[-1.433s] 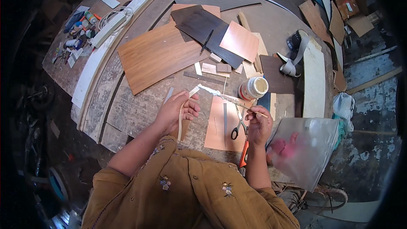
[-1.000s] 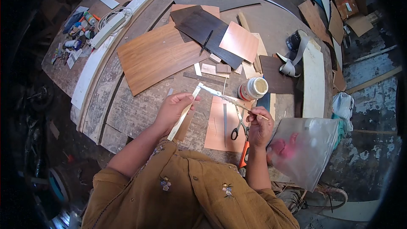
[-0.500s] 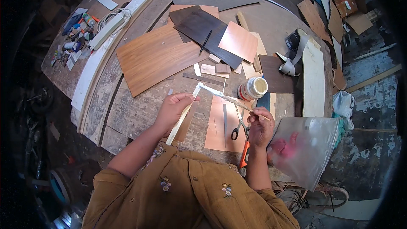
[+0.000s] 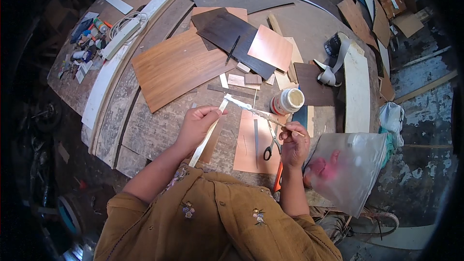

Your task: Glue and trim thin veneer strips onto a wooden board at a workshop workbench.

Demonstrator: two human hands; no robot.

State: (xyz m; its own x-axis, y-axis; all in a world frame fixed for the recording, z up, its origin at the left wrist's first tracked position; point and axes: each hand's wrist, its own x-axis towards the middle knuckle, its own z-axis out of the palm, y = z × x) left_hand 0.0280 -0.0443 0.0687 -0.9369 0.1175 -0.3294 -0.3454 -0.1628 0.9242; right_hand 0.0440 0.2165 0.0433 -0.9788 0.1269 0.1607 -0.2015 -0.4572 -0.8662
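My left hand (image 4: 199, 124) pinches a thin pale wooden strip (image 4: 207, 141) near its far end, the strip slanting back toward my body. In my right hand (image 4: 294, 146) is a slender stick (image 4: 267, 116) whose far half is coated with white paste, likely glue. The stick's coated tip touches the strip's far end, where white paste also sits. Beyond my right hand stands an uncapped white jar (image 4: 293, 99) with pale paste at its mouth. Below the stick, scissors (image 4: 268, 151) with black handles lie on a pinkish sheet (image 4: 245, 152), close to my right hand.
A wood-grain panel (image 4: 176, 65), a dark panel (image 4: 232, 36) and small wooden blocks (image 4: 252, 79) lie farther back on the worn table. To the right are a roll of edging tape (image 4: 333, 46) and a clear plastic bag (image 4: 355, 174). An orange-handled tool (image 4: 278, 178) lies by my right wrist.
The stick and my right hand have shifted very slightly, the coated tip staying at the strip's end. My left hand keeps its hold. The whole view has moved a little.
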